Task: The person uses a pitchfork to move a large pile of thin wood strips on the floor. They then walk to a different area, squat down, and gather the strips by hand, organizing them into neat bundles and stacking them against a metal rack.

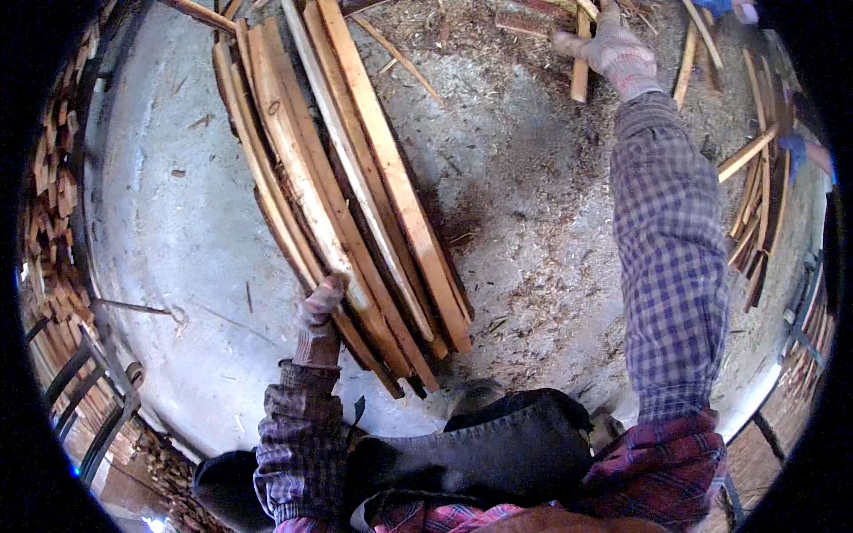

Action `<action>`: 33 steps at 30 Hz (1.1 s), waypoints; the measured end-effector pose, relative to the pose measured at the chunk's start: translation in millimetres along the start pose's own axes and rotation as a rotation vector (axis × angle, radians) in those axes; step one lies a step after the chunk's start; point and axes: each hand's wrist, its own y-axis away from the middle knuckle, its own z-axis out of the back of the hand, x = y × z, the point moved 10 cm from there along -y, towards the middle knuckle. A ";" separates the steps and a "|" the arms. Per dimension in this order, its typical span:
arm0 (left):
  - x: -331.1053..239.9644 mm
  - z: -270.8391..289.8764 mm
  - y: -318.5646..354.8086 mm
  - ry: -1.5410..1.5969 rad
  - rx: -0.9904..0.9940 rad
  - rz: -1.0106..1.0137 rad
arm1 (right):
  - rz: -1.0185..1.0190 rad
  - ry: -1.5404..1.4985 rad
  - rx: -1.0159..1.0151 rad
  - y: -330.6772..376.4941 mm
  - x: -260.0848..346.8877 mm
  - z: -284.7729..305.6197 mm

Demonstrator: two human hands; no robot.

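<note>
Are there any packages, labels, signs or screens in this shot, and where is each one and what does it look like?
None in view: no package, label, sign or screen.
Only bare wood: a bundle of long pale planks on the concrete floor, held by the gloved left hand.
The gloved right hand grips a short wooden strip.

Pale tan slats (355,186), grey floor (169,222), blue-checked sleeve (666,258).
</note>
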 end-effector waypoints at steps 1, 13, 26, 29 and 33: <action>-2.9 -5.4 1.4 0.002 0.001 -0.009 | 0.060 0.041 -0.090 -3.0 5.5 -3.8; 0.9 -16.5 -35.8 -0.028 0.120 -0.106 | 0.091 -0.125 -0.087 92.4 7.3 -38.9; -47.5 -63.0 16.7 0.032 0.276 -0.187 | -0.341 -0.364 0.221 445.3 -140.1 -152.9; -43.9 -55.4 15.2 0.023 0.274 -0.237 | -0.358 -0.757 0.100 464.2 -109.3 -134.4; -40.5 -38.9 -2.8 0.075 0.352 -0.271 | -0.425 -0.414 0.215 417.0 -93.1 -129.7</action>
